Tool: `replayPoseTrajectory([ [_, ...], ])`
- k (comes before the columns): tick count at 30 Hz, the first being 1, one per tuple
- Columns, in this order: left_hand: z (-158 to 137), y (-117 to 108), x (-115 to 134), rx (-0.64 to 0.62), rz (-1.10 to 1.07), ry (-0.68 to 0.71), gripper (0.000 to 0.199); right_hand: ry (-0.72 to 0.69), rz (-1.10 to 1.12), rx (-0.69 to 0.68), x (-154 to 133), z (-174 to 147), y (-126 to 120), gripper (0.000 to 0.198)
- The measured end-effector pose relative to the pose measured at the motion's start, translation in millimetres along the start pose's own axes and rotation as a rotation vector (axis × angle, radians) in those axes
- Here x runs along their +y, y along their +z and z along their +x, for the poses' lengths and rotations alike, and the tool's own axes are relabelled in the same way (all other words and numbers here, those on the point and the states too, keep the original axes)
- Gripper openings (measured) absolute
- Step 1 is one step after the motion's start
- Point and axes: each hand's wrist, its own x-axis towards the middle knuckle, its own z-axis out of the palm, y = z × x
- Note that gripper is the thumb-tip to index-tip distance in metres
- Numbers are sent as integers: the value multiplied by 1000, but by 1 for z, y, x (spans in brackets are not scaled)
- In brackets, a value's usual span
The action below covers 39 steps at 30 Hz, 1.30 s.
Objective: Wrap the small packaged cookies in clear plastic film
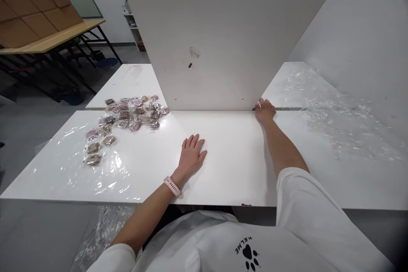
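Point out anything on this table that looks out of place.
Crumpled clear plastic sprawls over the right of the white tabletop, like discarded packaging. At left, small wrapped packets lie in a loose, uneven scatter. No damage stands out.

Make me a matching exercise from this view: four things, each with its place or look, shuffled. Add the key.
1. left hand
2. right hand
3. wrapped snacks
4. cardboard boxes

A. stacked on the wooden table
B. palm-down on the white tabletop
C. loosely clustered, pinkish and brown
D. at the upright panel's lower right corner

Pairs: 1-B, 2-D, 3-C, 4-A
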Motion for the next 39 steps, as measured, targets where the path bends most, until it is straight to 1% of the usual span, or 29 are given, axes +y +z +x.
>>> replayPoseTrajectory([
  [1,0,0,0,-3,-1,-1,39,-18,-46,1,2,-4,4,56],
  [2,0,0,-1,-5,-3,-2,39,-10,-94,70,6,-9,4,57],
  [3,0,0,-1,-4,-8,-4,39,13,-136,178,11,-14,2,57],
  [5,1,0,-1,3,-24,-5,39,80,-208,340,25,-25,-14,59],
  [6,1,1,-1,9,-36,-4,39,127,-253,367,33,-31,-26,59],
  [7,2,1,-1,14,-49,-2,38,173,-295,349,42,-38,-40,59],
  [9,2,2,-2,19,-69,3,38,242,-346,239,59,-57,-66,56],
  [11,2,3,-2,18,-76,8,39,244,-394,123,68,-86,-84,54],
  [13,2,4,-4,15,-83,10,39,213,-457,57,67,-126,-93,55],
  [16,3,2,-7,7,-136,-3,40,118,-525,20,43,-203,-89,57],
  [18,6,-1,-5,2,-225,-57,38,19,-529,4,16,-259,-77,58],
  [20,9,-8,3,-19,-379,-150,38,-80,-472,-37,-18,-310,-60,56],
  [22,10,-16,18,-69,-554,-249,44,-225,-348,-120,-55,-348,-42,52],
  [23,9,-21,28,-91,-620,-274,48,-289,-285,-178,-75,-362,-34,51],
  [25,1,-32,47,-91,-675,-253,51,-389,-176,-301,-113,-379,-26,50],
  [27,-13,-46,59,-44,-665,-144,43,-479,-66,-433,-145,-387,-31,49],
  [29,-31,-61,58,-27,-666,3,33,-558,101,-537,-165,-388,-50,45],
  [30,-41,-68,53,-52,-674,86,33,-562,195,-546,-169,-385,-62,43],
  [31,-51,-72,47,-100,-674,170,37,-530,272,-501,-167,-380,-76,41],
  [32,-61,-74,41,-165,-653,253,43,-457,314,-388,-160,-372,-88,38],
  [33,-70,-73,35,-243,-605,332,49,-351,318,-230,-148,-362,-99,35],
  [35,-85,-62,29,-379,-451,447,62,-117,212,132,-114,-333,-109,33],
  [36,-91,-52,29,-409,-370,472,66,-22,152,203,-95,-316,-109,38],
  [37,-95,-41,31,-410,-306,482,67,33,108,196,-77,-299,-106,45],
  [38,-97,-30,35,-391,-266,483,63,71,88,139,-61,-284,-100,55],
  [39,-98,-21,38,-357,-253,470,52,99,76,46,-48,-270,-93,62],
])
